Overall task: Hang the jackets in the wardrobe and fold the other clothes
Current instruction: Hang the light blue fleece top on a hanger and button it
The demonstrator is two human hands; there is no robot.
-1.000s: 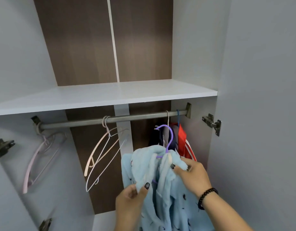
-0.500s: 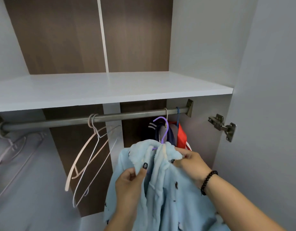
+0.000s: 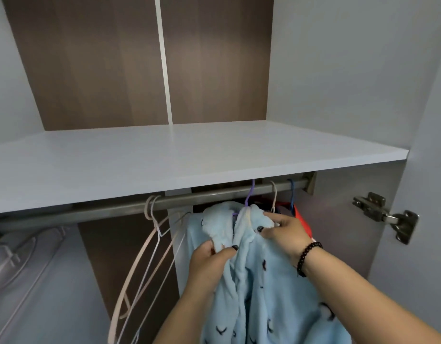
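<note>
A light blue fleece jacket [image 3: 261, 276] hangs on a purple hanger [image 3: 249, 197] whose hook sits over the grey metal rail [image 3: 110, 207], toward the rail's right end, just under the white shelf [image 3: 164, 157]. The left hand [image 3: 209, 259] pinches a fold of the collar between thumb and fingers, and the right hand [image 3: 286, 232] pinches the other collar flap near a dark button; both sets of fingers are narrow, closed on cloth. This grip likely serves to square the collar on the hanger's shoulders so the garment hangs evenly and does not slide off.

The fleece is thick, soft and nubbly, printed with small dark bird-like marks, and it falls in deep loose folds. Right of it hang darker garments and a red one [image 3: 302, 219], on a cream hook and a blue hook. Left of it, empty thin hangers [image 3: 149, 244] in pale pink and white dangle tilted from the rail. A metal hinge [image 3: 385, 217] is fixed to the wardrobe's right wall. A dark beaded bracelet [image 3: 306, 256] circles the right wrist.
</note>
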